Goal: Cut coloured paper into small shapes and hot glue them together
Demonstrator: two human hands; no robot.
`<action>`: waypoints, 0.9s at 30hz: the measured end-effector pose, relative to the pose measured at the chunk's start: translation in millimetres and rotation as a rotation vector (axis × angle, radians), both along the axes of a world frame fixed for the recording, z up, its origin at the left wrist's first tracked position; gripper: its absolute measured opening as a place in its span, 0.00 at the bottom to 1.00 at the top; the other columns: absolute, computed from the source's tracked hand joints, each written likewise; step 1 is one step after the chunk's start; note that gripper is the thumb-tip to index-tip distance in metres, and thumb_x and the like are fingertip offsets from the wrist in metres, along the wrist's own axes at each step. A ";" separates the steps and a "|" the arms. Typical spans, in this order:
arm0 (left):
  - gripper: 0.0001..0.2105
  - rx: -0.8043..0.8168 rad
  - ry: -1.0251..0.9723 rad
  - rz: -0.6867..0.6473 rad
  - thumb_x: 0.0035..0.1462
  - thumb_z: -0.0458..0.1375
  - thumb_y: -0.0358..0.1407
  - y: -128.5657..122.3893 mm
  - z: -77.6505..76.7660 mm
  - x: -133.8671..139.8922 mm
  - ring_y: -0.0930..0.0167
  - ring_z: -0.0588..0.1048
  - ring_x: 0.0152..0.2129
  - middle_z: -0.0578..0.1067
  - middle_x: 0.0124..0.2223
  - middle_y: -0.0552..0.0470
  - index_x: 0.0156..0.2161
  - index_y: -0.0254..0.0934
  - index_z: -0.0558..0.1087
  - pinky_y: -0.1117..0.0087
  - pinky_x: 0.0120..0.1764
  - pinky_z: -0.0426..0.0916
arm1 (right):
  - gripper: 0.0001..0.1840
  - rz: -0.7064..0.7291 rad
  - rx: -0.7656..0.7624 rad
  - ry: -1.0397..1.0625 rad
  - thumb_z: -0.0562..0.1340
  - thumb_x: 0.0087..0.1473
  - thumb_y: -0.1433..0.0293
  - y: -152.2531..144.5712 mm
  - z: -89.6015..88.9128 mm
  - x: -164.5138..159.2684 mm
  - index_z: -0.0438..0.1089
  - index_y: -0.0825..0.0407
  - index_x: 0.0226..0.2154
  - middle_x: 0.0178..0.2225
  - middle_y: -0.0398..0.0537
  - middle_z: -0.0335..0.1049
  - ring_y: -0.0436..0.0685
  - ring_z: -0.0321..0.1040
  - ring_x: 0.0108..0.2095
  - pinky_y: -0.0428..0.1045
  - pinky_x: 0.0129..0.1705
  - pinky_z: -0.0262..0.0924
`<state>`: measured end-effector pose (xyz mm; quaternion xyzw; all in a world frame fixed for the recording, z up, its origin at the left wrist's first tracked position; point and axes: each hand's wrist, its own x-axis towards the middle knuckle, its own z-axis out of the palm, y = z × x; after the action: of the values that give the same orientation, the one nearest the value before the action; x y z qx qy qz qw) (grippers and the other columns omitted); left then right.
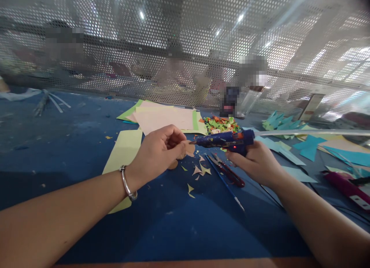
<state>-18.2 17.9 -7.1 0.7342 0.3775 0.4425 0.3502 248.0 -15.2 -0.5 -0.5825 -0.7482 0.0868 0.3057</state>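
My right hand (260,162) is wrapped round the handle of a blue glue gun (222,140), which has a small red light lit and a long clear glue stick (303,133) out of its back. The nozzle points left and meets, or nearly meets, a small round tan piece (190,148) pinched in my left hand (163,150). My fingers partly hide that piece. Another tan disc (172,164) lies on the table just below. Paper scraps (201,170), dark red-handled scissors (229,171) and a thin blue paintbrush (224,179) lie between my hands.
Stacked paper sheets (164,118) and a pile of coloured cuttings (221,124) lie farther back. A yellow strip (123,144) is at left. Blue paper shapes (309,146) and a magenta power strip (347,187) sit at right, with black cables. A perforated metal screen (144,60) rises behind.
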 end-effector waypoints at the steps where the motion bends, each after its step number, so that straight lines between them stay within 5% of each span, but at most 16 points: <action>1: 0.06 0.007 0.003 -0.002 0.61 0.62 0.38 0.3 -0.3 0.1 0.69 0.77 0.31 0.79 0.36 0.49 0.39 0.38 0.74 0.67 0.35 0.72 | 0.16 0.001 0.002 -0.004 0.58 0.52 0.59 0.1 0.2 -0.1 0.63 0.50 0.19 0.15 0.41 0.61 0.50 0.57 0.19 0.46 0.21 0.50; 27: 0.03 0.020 0.043 -0.004 0.60 0.61 0.34 1.9 -3.2 -0.9 0.73 0.73 0.29 0.76 0.34 0.52 0.39 0.37 0.74 0.71 0.32 0.70 | 0.15 -0.003 0.038 -0.068 0.57 0.52 0.58 0.2 -0.4 0.7 0.65 0.51 0.22 0.17 0.42 0.61 0.52 0.59 0.21 0.47 0.23 0.53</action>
<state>-19.1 19.8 -10.3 0.7476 0.3791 0.4298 0.3357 248.6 -15.0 -0.9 -0.5802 -0.7588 0.0525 0.2912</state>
